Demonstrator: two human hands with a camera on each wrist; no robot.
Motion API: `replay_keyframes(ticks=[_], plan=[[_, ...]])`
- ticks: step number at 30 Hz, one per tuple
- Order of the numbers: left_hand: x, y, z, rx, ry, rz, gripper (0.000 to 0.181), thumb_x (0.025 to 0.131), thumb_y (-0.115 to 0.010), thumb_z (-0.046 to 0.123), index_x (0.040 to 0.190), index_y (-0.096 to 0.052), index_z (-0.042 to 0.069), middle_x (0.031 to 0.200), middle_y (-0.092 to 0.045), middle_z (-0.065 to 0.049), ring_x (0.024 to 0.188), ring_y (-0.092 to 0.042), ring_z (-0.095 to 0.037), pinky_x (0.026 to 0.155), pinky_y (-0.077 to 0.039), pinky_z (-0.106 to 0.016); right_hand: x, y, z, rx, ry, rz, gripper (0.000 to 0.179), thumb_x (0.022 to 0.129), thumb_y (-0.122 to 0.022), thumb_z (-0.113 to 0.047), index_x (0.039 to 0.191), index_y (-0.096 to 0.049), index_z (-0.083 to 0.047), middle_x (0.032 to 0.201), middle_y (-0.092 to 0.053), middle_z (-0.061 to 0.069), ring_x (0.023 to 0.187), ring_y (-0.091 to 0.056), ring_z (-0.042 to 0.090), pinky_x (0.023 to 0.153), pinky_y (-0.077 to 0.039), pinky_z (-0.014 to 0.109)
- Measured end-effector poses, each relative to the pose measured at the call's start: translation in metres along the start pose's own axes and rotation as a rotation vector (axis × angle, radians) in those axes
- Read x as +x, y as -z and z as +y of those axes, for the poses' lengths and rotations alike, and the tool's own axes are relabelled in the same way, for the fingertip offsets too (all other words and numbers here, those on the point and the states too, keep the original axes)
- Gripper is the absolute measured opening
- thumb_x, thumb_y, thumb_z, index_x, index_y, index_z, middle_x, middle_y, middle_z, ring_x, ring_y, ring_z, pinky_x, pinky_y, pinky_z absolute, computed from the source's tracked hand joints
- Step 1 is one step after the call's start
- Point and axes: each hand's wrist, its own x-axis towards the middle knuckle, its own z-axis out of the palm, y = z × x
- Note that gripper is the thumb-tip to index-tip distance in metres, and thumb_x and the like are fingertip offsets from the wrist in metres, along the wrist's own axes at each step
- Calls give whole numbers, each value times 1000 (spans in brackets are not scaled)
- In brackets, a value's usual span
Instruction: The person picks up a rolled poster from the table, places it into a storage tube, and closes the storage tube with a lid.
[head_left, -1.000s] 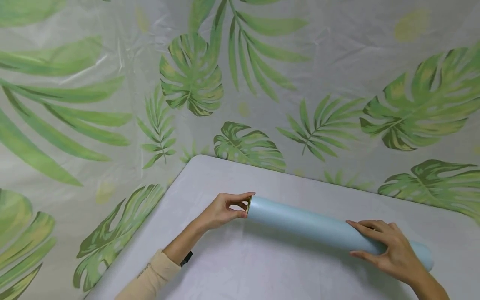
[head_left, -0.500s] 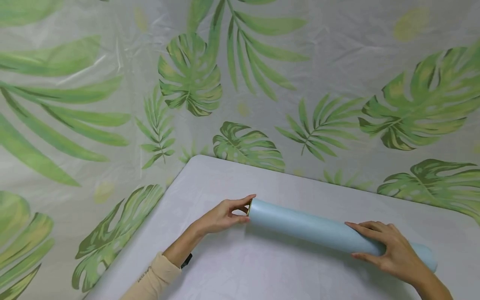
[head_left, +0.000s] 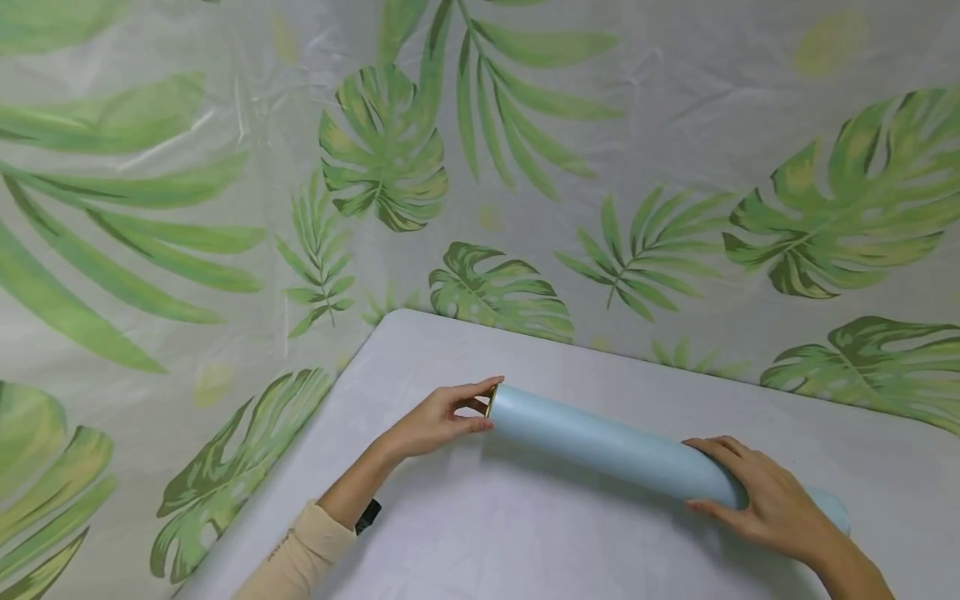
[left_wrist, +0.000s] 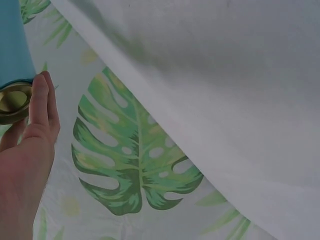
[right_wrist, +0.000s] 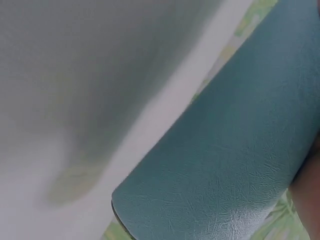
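A long light-blue tube point(head_left: 600, 442) is held slanting above the white table, its left end farther from me than its right. My left hand point(head_left: 431, 422) pinches the rim of that left end between thumb and fingers. In the left wrist view a gold-coloured end cap point(left_wrist: 15, 102) with a round recess closes this end. My right hand point(head_left: 776, 504) grips the tube near its other end, thumb on the near side and fingers over the top. The right wrist view shows the textured blue surface of the tube point(right_wrist: 215, 145), and its far end face is hidden.
The white tabletop point(head_left: 420, 533) has a rounded far-left corner and an edge running off to the right. Behind and beside it hangs a sheet point(head_left: 517, 225) printed with green leaves. The tube's shadow falls on the tabletop.
Compared with half a second ago, the tube and both hands have shifted slightly left, and the left end has risen a little in the head view. Both hands keep hold.
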Motion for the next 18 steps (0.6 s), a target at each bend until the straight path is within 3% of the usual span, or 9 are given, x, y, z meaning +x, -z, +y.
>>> replay_keyframes(ticks=[4, 14, 18], plan=[[0, 1, -1, -7, 0, -12, 68, 101, -68, 16, 162, -37, 13, 154, -53, -15, 128, -63, -31, 97, -56, -24, 0, 3, 1, -9, 23, 15, 85, 65, -97, -38, 141, -64, -24, 120, -72, -6, 98, -66, 8, 75, -48, 27], [1, -4, -3, -16, -5, -46, 65, 104, -62, 14, 162, -32, 11, 157, -51, -16, 126, -62, -35, 95, -54, -19, 4, 11, 3, 55, 28, 12, 87, 62, -99, -35, 142, -65, -28, 116, -70, -12, 102, -59, -3, 81, -39, 22], [-1, -6, -1, 9, 6, -49, 65, 105, -61, 15, 162, -31, 10, 156, -51, -17, 122, -64, -38, 87, -53, -18, 6, 12, 3, 82, 48, 19, 87, 60, -99, -34, 140, -67, -25, 115, -70, -12, 100, -59, -4, 80, -37, 21]])
